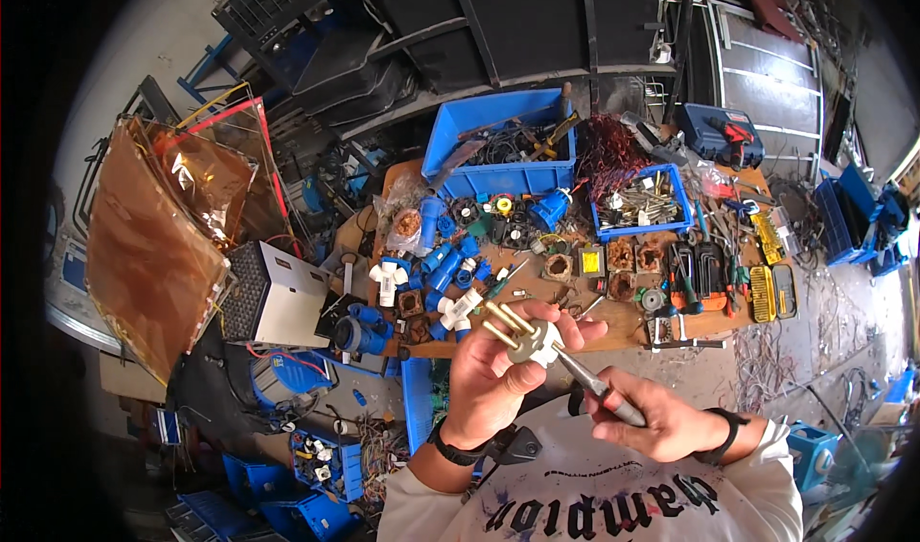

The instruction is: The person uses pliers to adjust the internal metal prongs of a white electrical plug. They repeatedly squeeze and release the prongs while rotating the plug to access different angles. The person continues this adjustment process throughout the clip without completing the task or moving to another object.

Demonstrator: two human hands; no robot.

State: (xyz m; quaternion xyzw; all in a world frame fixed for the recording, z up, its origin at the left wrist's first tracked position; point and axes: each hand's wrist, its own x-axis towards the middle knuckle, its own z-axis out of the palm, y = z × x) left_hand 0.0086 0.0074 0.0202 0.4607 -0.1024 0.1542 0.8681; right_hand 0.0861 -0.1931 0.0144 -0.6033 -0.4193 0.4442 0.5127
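Observation:
My left hand [482, 391] is closed around a white three-pin plug [537, 346], held up in front of my chest. Its long brass pins point up and to the left. In my right hand [663, 414] is a screwdriver [580, 373] with a grey and red handle, gripped between thumb and fingers. The tool's shaft slants up to the plug's near side, where its tip meets or enters the body; the exact contact is hidden. Just beyond the plug, a white pipe fitting [458, 306] and blue pipe fittings [444, 272] lie on the wooden table [537, 288].
Toward the back stand a large blue bin [503, 180] of tools and a smaller blue crate [644, 228] of metal parts. Red wire [613, 154] is heaped between them. Hex keys [709, 269] and yellow cases [762, 293] lie at right; a white box [278, 298] stands at left.

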